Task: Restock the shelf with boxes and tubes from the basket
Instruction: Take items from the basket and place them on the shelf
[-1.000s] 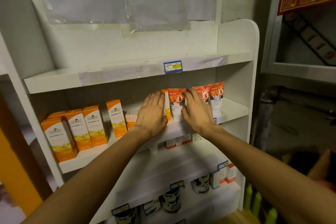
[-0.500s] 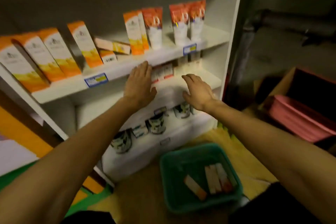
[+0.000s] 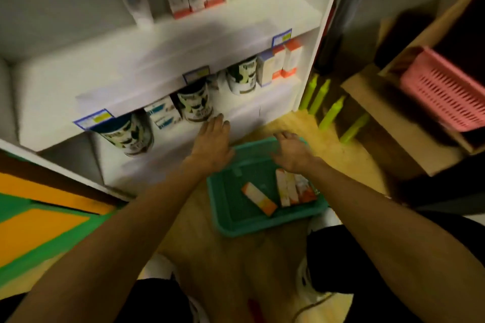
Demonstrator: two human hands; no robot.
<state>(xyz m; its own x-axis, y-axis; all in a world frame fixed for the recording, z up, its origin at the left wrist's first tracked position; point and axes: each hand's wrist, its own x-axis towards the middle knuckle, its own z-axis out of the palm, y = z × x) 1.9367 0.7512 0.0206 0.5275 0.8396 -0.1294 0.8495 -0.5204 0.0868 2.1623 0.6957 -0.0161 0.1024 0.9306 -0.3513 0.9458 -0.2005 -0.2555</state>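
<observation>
Boxes and tubes wait in the green basket [image 3: 265, 223], which sits on the wooden floor [image 3: 231, 257] just in front of the white shelf [image 3: 183, 42]. One orange-and-white box [image 3: 258, 198] lies at an angle on the basket's bottom, apart from a small cluster of similar packs [image 3: 295, 189] lying side by side toward the right wall (the blur makes it hard to tell box from tube there).

From the head view, both bare arms reach forward and down. The left hand [image 3: 211, 143] hangs over the basket's far left corner, fingers [image 3: 219, 123] stretched out and loose, holding nothing. The right hand [image 3: 291, 152] hovers over the basket's far right part, just above the cluster, palm down, fingers spread and empty.

On the shelf's lower level stand dark printed cans [image 3: 195, 103] and small white-and-orange cartons [image 3: 284, 63]. A pink crate [image 3: 446, 92] sits in a cardboard box at the right, well apart from the basket.
</observation>
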